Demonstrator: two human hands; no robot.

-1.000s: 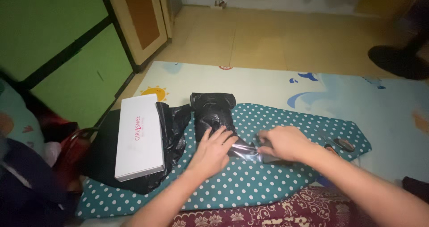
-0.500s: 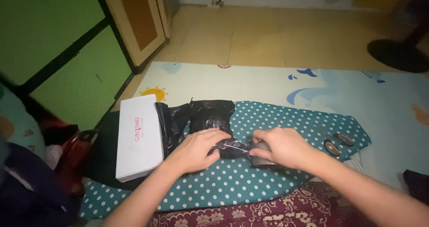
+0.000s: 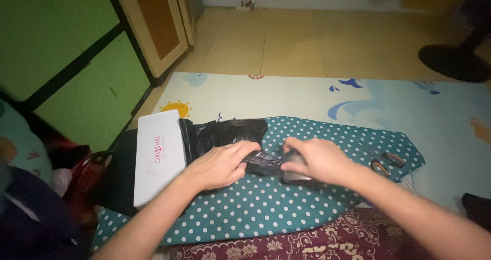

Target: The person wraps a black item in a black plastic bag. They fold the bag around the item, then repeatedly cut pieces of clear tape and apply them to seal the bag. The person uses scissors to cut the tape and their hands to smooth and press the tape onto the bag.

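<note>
A parcel wrapped in black plastic (image 3: 240,132) lies on a teal board with white dots (image 3: 286,209). My left hand (image 3: 217,165) presses down flat on the near part of the parcel. My right hand (image 3: 312,160) grips a dark roll of clear tape (image 3: 292,175), and a shiny strip of tape (image 3: 266,161) runs from it to the parcel between my hands. A long white box (image 3: 159,155) lies to the left, touching the loose black plastic.
Scissors with dark handles (image 3: 386,163) rest at the board's right end. A pale play mat with sun and wave prints (image 3: 286,93) lies under the board. Green cabinet doors (image 3: 66,60) stand at left, a dark fan base (image 3: 452,63) at far right, a red patterned cloth (image 3: 317,242) at the near edge.
My left hand has slid left and up over the parcel, flattening it. My right hand with the tape roll has shifted slightly left, and the parcel now looks shorter and lower.
</note>
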